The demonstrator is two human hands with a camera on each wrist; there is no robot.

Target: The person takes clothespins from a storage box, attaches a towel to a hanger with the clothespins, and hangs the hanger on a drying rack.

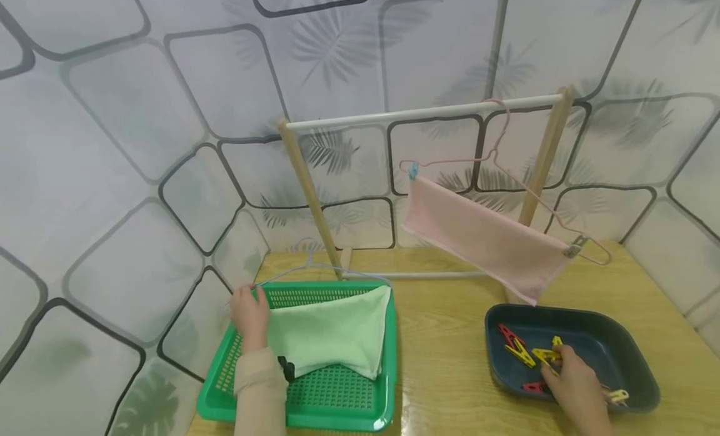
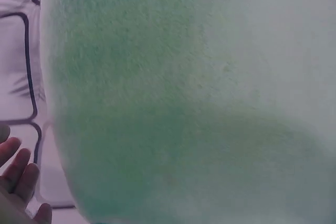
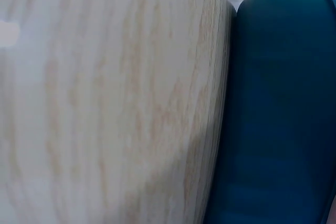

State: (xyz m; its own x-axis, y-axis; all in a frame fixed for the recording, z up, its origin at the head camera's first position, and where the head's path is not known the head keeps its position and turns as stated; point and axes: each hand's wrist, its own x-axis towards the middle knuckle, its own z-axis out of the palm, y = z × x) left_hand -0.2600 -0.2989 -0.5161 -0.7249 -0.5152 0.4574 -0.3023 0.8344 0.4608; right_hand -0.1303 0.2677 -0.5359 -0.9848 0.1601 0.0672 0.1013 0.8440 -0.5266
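In the head view my left hand (image 1: pixel 251 314) holds the left end of a light blue clothes hanger (image 1: pixel 312 265) at the back of a green basket (image 1: pixel 388 386). A bit of red shows at its fingertips. A folded pale green towel (image 1: pixel 332 330) lies below the hanger, over the basket; it fills most of the left wrist view. My right hand (image 1: pixel 579 386) reaches into a dark blue basin (image 1: pixel 607 336) and pinches a yellow clothespin (image 1: pixel 554 356), partly hidden by the fingers. Other clothespins, red, yellow and cream, lie around it.
Behind stands a drying rack with a white top bar (image 1: pixel 388 117) and wooden posts. From it, at right, a pink hanger (image 1: pixel 495 155) carries a pink towel (image 1: pixel 484 230), clipped at both ends and hanging above the basin. A wooden table (image 1: pixel 439 342) separates basket and basin.
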